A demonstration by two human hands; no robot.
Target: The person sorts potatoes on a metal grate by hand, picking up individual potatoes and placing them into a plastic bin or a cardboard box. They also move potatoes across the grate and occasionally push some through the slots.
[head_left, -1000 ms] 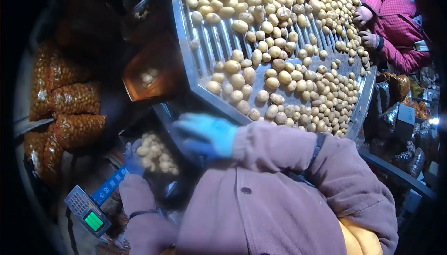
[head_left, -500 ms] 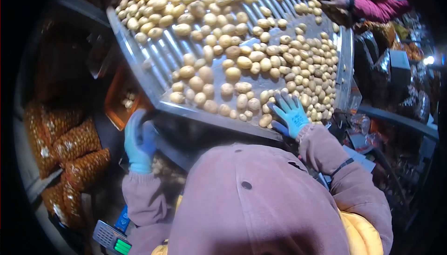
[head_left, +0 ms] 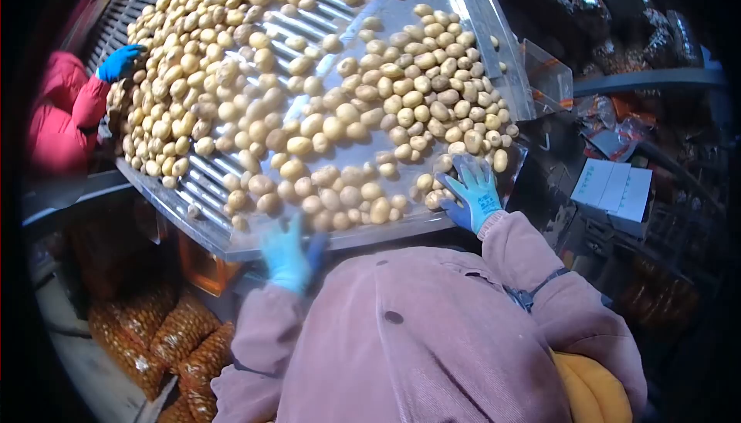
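Observation:
Many pale yellow potatoes [head_left: 332, 126] cover a metal sorting table [head_left: 363, 235], part flat plate and part rollers. My right hand [head_left: 473, 194], in a light blue glove with dark fingertips, rests with fingers spread at the near right edge, touching small potatoes there. At the near left corner is my gloved left hand [head_left: 285, 255], smeared by motion. Its thumb and fingers are apart and no potato shows in it. A loose row of potatoes [head_left: 320, 199] lies just beyond this hand.
A co-worker's blue-gloved hand [head_left: 121, 62] touches the potato heap at far left. Filled mesh sacks [head_left: 181, 334] and an orange crate [head_left: 204, 266] stand below the table's left side. White boxes [head_left: 612, 191] and a curved metal rail [head_left: 648, 79] are at right.
The view has turned, shifting the table left. My left hand has risen from beside the orange crate to the table's near edge. My right hand stays spread at the potatoes.

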